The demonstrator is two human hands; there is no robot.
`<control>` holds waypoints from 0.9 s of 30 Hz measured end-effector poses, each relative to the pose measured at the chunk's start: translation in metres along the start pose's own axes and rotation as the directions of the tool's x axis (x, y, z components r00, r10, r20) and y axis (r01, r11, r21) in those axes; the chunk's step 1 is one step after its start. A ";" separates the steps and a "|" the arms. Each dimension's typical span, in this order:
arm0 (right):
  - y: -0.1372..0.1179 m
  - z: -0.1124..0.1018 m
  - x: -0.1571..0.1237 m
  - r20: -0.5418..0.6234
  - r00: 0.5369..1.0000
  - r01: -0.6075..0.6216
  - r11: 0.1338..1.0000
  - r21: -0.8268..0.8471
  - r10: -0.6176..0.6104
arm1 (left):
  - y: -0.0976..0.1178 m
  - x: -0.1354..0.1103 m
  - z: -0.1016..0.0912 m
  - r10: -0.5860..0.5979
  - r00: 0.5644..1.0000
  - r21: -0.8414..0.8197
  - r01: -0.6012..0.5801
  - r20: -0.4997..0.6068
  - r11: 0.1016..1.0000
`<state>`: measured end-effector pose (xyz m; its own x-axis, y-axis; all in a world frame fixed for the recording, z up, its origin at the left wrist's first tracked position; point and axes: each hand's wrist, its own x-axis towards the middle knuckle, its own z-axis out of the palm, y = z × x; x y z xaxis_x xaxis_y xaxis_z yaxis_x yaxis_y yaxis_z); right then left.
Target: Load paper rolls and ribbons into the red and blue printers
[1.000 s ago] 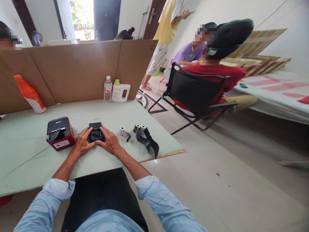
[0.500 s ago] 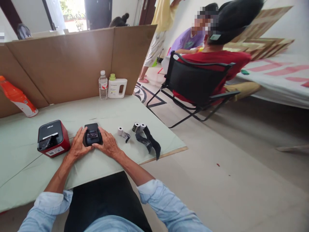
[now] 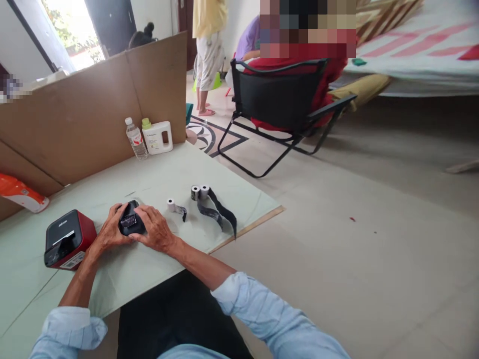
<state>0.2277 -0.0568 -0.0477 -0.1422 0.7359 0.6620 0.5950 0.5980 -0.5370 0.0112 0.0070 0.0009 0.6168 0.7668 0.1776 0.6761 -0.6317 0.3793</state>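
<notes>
A small black device, which looks like a portable receipt printer (image 3: 129, 220), is between my hands over the table. My left hand (image 3: 111, 230) wraps its left side, with the thumb at the near edge. My right hand (image 3: 156, 229) grips the right side, fingers bent over the top and thumb near the front. A larger red and black printer (image 3: 69, 239) stands just left of my left hand. To the right lies a small paper roll (image 3: 170, 204) with a short dark strip. Two more paper rolls (image 3: 199, 192) trail longer dark strips towards the table edge.
A water bottle (image 3: 136, 139) and a white jug (image 3: 158, 138) stand by the cardboard screen (image 3: 86, 104). An orange bottle (image 3: 22, 193) is at the left. Beyond the table edge (image 3: 247, 229), a person in red sits in a black folding chair (image 3: 279, 94); others are behind.
The view has swung to the right and tilted. My right fingers have moved from the device's side over its top edge, and the device now sits at more of a slant.
</notes>
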 end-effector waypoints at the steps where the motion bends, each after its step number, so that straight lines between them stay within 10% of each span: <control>1: -0.003 -0.001 0.001 -0.026 0.999 0.040 0.999 0.002 -0.040 | 0.000 0.000 -0.002 -0.006 1.000 0.000 0.006 -0.011 1.000; 9: -0.012 0.003 0.004 0.143 0.960 0.238 0.970 0.039 -0.242 | 0.010 0.042 -0.014 -0.059 0.982 0.067 0.072 -0.181 0.995; 19: -0.023 -0.018 0.009 0.514 0.856 0.099 0.992 -0.074 -0.047 | 0.034 0.173 0.035 0.027 0.998 -0.014 -0.027 -0.055 1.000; 27: -0.023 -0.019 0.010 0.531 0.848 0.037 0.996 -0.079 0.011 | 0.042 0.169 0.038 -0.013 1.000 -0.001 0.013 0.013 1.000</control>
<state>0.2274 -0.0692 -0.0188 -0.5340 0.7985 0.2781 0.6500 0.5980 -0.4690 0.1591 0.1053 0.0118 0.6134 0.7732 0.1606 0.6834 -0.6217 0.3828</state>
